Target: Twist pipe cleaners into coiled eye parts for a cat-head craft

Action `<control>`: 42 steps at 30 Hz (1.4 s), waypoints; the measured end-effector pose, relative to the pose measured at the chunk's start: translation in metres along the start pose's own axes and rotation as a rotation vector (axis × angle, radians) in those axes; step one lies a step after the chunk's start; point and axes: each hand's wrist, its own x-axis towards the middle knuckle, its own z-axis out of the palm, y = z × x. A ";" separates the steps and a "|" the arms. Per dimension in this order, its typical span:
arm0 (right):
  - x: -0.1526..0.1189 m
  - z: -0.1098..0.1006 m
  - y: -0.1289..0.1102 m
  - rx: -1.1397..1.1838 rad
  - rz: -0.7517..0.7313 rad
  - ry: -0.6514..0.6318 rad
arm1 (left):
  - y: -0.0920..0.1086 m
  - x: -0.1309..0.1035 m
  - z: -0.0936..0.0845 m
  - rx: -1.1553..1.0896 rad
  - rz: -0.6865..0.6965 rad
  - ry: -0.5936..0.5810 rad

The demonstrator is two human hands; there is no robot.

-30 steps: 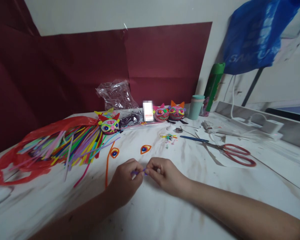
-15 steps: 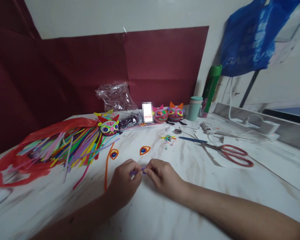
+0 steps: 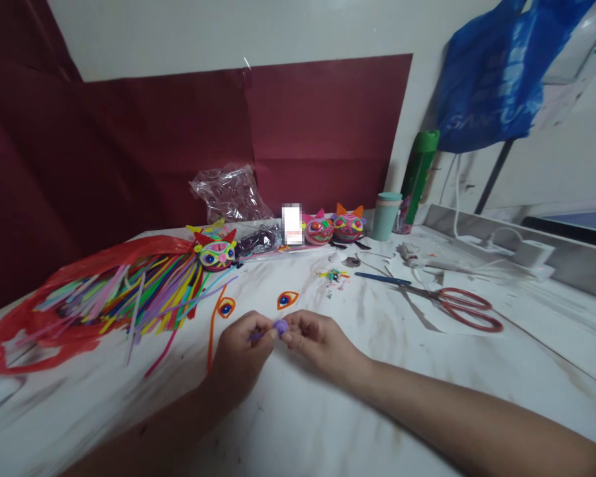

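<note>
A small purple coil [image 3: 280, 326] is pinched between my two hands above the marbled table [image 3: 298, 424]. My left hand [image 3: 243, 348] grips it from the left, with a short purple strand showing between thumb and fingers. From the right, my right hand [image 3: 318, 341] holds the coil's edge in its fingertips. Just beyond the hands lie two orange-rimmed eye shapes with blue centres, one at the left [image 3: 226, 307] and one at the right [image 3: 287, 300]. An orange strip [image 3: 212, 331] runs beside my left hand.
Many coloured strips [image 3: 153, 295] lie on a red plastic bag [image 3: 10, 351] at the left. Decorated heads [image 3: 216, 254] stand at the back, with a green cup [image 3: 386, 217]. Red-handled scissors [image 3: 469, 308] and a blue-handled tool [image 3: 381, 278] lie at the right.
The purple piece now shows as a round coil between my fingertips, where only a small bit showed before. Both hands have shifted slightly, and my right fingers have moved up around it.
</note>
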 end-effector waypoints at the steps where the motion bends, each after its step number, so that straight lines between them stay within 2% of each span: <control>1: -0.002 0.001 0.000 0.000 -0.002 0.001 | 0.000 -0.001 0.001 -0.011 0.010 -0.004; 6: -0.007 0.001 -0.003 -0.077 -0.024 0.042 | 0.001 -0.004 0.004 -0.021 0.015 -0.060; 10: -0.003 -0.003 -0.002 -0.126 -0.009 0.081 | -0.001 0.001 -0.001 0.015 -0.041 -0.144; 13: -0.001 -0.006 0.000 -0.170 0.006 0.077 | -0.004 0.004 -0.004 0.028 -0.010 -0.173; 22: -0.004 -0.007 -0.008 -0.398 -0.032 -0.013 | -0.001 0.002 -0.008 0.139 0.132 -0.136; 34: -0.005 -0.010 -0.012 -0.645 -0.134 -0.094 | -0.009 0.005 -0.006 0.223 0.180 -0.180; 39: -0.007 -0.010 -0.008 -0.646 -0.141 -0.129 | -0.005 0.005 -0.008 0.197 0.171 -0.276; 42: -0.004 -0.010 -0.007 -0.481 -0.070 -0.127 | -0.003 0.005 -0.009 0.169 0.142 -0.233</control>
